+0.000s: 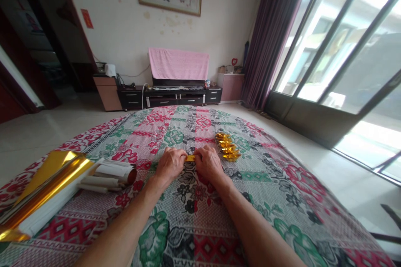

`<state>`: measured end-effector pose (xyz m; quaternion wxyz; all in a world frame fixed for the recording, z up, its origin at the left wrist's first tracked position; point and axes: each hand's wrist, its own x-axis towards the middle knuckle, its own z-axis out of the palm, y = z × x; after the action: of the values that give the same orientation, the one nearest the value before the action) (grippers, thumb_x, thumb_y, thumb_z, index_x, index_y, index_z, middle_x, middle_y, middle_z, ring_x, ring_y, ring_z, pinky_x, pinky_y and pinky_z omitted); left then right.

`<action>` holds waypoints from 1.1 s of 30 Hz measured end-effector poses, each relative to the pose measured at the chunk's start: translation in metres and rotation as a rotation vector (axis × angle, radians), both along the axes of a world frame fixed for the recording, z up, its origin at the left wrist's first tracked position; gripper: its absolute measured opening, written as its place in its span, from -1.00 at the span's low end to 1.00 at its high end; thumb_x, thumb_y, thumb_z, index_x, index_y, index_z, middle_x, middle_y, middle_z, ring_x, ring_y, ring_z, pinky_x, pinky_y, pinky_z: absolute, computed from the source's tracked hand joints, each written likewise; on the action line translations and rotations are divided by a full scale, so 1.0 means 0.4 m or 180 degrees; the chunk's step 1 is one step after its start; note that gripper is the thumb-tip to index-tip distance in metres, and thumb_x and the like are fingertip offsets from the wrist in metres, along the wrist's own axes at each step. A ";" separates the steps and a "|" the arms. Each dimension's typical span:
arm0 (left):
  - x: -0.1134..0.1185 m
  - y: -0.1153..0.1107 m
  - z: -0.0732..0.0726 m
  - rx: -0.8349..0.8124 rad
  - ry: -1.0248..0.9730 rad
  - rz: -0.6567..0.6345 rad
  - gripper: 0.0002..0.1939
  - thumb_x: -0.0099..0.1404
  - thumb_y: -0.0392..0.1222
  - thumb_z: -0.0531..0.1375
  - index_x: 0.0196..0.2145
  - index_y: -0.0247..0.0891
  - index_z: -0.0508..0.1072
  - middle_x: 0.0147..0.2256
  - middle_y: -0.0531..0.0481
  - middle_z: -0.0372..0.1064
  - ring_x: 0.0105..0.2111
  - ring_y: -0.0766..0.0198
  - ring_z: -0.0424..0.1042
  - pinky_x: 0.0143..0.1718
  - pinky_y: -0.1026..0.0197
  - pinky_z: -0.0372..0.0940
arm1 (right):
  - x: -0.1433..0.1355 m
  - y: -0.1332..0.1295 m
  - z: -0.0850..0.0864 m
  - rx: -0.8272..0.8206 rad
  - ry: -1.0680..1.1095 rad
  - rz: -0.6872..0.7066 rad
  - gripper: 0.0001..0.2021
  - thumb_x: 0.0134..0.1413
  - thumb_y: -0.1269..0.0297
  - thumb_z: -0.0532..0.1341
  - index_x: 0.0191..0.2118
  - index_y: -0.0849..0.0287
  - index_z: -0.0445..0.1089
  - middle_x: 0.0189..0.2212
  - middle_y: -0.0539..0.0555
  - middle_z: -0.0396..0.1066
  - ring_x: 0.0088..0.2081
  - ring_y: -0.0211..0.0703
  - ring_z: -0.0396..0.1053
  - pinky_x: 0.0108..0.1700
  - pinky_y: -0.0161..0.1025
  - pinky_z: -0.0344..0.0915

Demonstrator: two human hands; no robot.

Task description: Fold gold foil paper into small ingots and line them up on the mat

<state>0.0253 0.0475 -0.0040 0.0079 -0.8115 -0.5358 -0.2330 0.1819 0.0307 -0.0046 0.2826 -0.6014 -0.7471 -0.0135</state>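
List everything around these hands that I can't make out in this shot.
All in the head view:
- Ends of the gold strip: hidden by the fingers of the left hand and right hand.
- Near end of the gold foil roll: cut off by the left edge.
- Exact count of the folded gold pieces: they overlap, too small.

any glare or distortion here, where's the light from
Head view: daylight from the window at right, parts blown nearly white; head view: glints on the gold roll and folded gold pieces; head view: edges look stretched and soft; head view: gold strip between left hand and right hand, folds unclear.
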 end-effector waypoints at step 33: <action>-0.020 -0.013 -0.001 0.0278 -0.0057 0.0184 -0.75 0.16 -0.12 0.17 -0.19 -0.23 0.35 -0.34 -0.04 0.36 -0.28 0.18 0.29 -0.20 0.17 0.17 | 0.017 -0.004 -0.007 0.0032 0.0338 0.0181 -0.79 0.13 0.40 0.06 -0.39 0.13 0.43 -0.36 0.05 0.29 -0.25 -0.22 0.22 -0.14 -0.33 0.06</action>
<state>0.0172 0.0422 -0.0044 0.0453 -0.7925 -0.5483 -0.2630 0.1888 0.0290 -0.0074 0.3252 -0.5784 -0.7478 0.0228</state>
